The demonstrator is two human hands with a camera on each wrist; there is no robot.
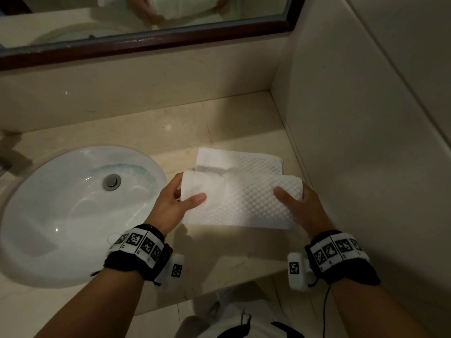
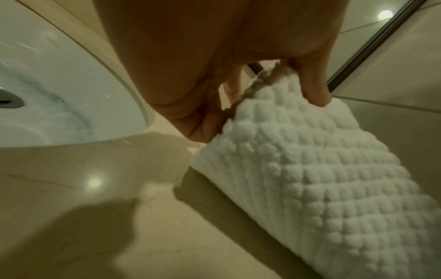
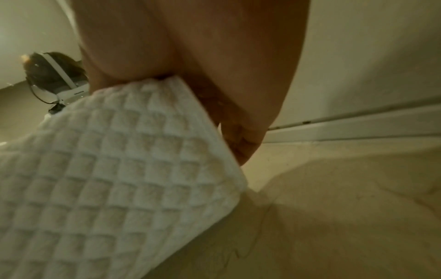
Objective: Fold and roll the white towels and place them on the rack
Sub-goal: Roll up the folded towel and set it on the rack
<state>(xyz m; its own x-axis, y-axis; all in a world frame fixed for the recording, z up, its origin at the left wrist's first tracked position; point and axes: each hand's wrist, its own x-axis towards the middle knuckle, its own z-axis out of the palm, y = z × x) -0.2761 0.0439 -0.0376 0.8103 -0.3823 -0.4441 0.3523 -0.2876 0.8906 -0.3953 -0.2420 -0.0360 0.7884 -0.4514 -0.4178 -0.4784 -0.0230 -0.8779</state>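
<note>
A white waffle-textured towel [image 1: 244, 203] is lifted a little above the beige counter, its upper edge folded over toward me. My left hand [image 1: 180, 198] grips its left end, thumb on top and fingers behind; the left wrist view shows the same towel [image 2: 322, 179] pinched under the thumb [image 2: 312, 83]. My right hand [image 1: 297, 203] grips the right end the same way, and in the right wrist view the towel [image 3: 114, 179] hangs from that grip. A second white towel [image 1: 244, 159] lies flat on the counter just behind. No rack is in view.
A white oval sink [image 1: 73, 211] with a metal drain [image 1: 111, 182] is set in the counter [image 1: 170, 132] at the left. A dark-framed mirror [image 1: 146, 45] runs along the back wall. A tiled wall [image 1: 366, 142] closes the right side. The counter's front edge is near my wrists.
</note>
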